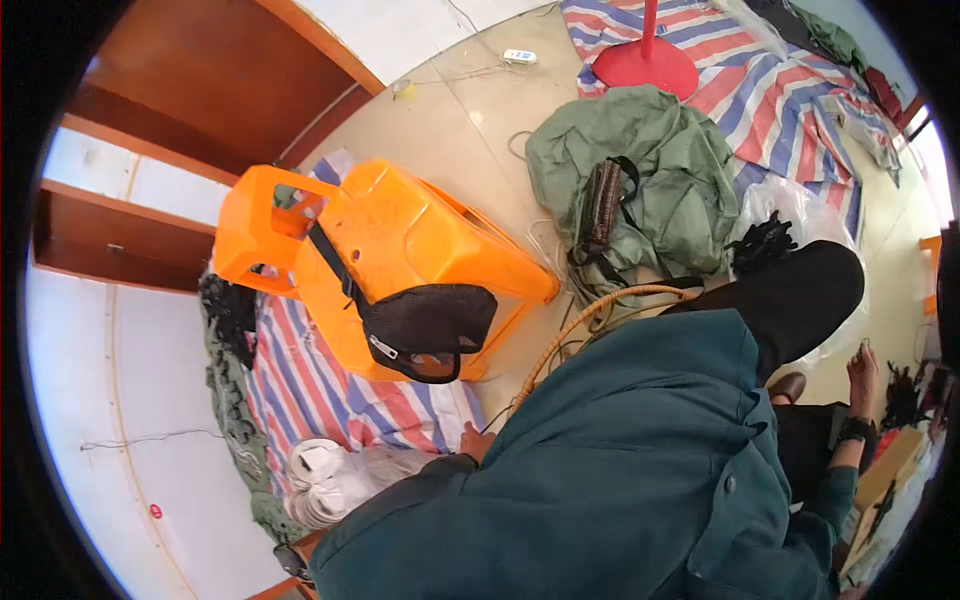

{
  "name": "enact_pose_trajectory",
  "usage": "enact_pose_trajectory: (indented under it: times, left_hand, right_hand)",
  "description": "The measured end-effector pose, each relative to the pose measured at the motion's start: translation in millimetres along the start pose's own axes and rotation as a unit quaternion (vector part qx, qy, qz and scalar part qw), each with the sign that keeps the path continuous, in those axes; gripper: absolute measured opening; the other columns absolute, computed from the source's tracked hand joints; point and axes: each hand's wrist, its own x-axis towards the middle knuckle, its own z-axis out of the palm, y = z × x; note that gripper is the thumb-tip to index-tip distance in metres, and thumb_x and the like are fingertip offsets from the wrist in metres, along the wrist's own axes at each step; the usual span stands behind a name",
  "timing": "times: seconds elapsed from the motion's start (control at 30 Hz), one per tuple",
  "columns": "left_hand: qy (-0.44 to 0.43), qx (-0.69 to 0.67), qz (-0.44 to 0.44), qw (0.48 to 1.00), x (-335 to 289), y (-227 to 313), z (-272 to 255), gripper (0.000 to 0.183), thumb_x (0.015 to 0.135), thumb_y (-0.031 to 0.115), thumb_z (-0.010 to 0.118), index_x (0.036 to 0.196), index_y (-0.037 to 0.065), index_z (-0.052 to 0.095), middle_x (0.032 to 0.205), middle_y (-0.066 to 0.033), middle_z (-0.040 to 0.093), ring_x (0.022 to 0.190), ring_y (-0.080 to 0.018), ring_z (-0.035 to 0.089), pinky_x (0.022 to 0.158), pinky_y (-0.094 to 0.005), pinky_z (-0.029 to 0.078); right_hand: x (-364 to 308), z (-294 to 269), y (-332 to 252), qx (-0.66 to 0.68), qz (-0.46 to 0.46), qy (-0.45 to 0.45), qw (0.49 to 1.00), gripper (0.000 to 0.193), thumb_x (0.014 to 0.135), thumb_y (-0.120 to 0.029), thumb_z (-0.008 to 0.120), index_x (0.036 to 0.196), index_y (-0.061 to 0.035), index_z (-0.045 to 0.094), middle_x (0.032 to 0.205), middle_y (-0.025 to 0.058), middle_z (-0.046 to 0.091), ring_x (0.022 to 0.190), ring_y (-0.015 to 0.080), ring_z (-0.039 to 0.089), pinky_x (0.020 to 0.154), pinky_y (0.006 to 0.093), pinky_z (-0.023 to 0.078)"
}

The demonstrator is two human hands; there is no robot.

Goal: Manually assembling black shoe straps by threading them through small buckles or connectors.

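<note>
My left hand [476, 441] shows only in part beside my dark green coat, near the striped sheet and a stack of white rolls [318, 470]; its fingers are mostly hidden. Out at the right, my right hand [863, 378] hangs beside my dark trousers, a dark band on its wrist. Its fingers are drawn together at the tips, and what they hold, if anything, is too small to make out. In front of me a black mesh bag [425, 325] with a zip and strap lies on an orange plastic stool [395, 230]; neither hand touches it.
A second orange stool [255, 225] adjoins the first. Ahead lies a green cloth heap [680, 150] with a brown patterned pouch [602, 205] on it. Beyond are a striped sheet [770, 110], a red round stand base [645, 68] and a white power strip [520, 57]. A curved cane rail [570, 328] is close by.
</note>
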Motion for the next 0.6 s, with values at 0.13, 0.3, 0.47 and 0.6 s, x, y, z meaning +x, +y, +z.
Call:
enact_pose_trajectory:
  times: [0.13, 0.3, 0.47, 0.6]
  left_hand:
    - [-0.129, -0.062, -0.03, 0.989, 20.7, 26.6, 53.1, 0.06, 0.069, 0.031, 0.061, 0.111, -0.007, 0.041, 0.094, -0.0307, 0.057, 0.093, -0.0417, 0.055, 0.079, -0.0475, 0.043]
    - [-0.089, -0.147, -0.055, 0.984, 0.1, 16.4, 80.5, 0.045, 0.071, 0.014, 0.051, 0.109, -0.009, 0.045, 0.095, -0.0318, 0.057, 0.094, -0.0431, 0.055, 0.081, -0.0433, 0.043]
    - [-0.163, -0.061, -0.132, 0.976, -59.5, 67.9, -5.2, 0.05, 0.07, 0.01, 0.049, 0.116, -0.009, 0.041, 0.119, -0.033, 0.041, 0.114, -0.0417, 0.04, 0.093, -0.0432, 0.035]
    - [-0.066, -0.066, -0.052, 0.994, -82.8, 87.4, 24.3, 0.065, 0.069, 0.005, 0.049, 0.129, -0.006, 0.027, 0.135, -0.0295, 0.019, 0.126, -0.0414, 0.021, 0.102, -0.0433, 0.025]
  right_hand:
    - [10.2, 7.5, -3.4, 0.03, 0.009, 0.013, 0.999, 0.007, 0.088, -0.018, 0.056, 0.087, -0.0112, 0.055, 0.068, -0.0038, 0.052, 0.062, 0.0068, 0.051, 0.06, 0.0219, 0.043]
    - [11.8, 12.1, -8.4, 0.04, 0.03, -0.04, 0.998, 0.01, 0.088, -0.018, 0.055, 0.089, -0.0083, 0.054, 0.07, -0.0021, 0.051, 0.063, 0.0094, 0.05, 0.061, 0.0224, 0.043]
    - [11.6, 47.4, -25.7, -0.044, 0.046, -0.014, 0.998, 0.011, 0.088, -0.017, 0.054, 0.093, -0.0067, 0.057, 0.07, -0.0006, 0.054, 0.067, 0.0096, 0.053, 0.063, 0.0223, 0.047]
    - [27.7, 48.0, -27.8, -0.106, 0.106, 0.019, 0.988, 0.008, 0.089, -0.014, 0.053, 0.093, -0.0078, 0.055, 0.076, -0.0029, 0.045, 0.071, 0.0073, 0.047, 0.065, 0.0199, 0.042]
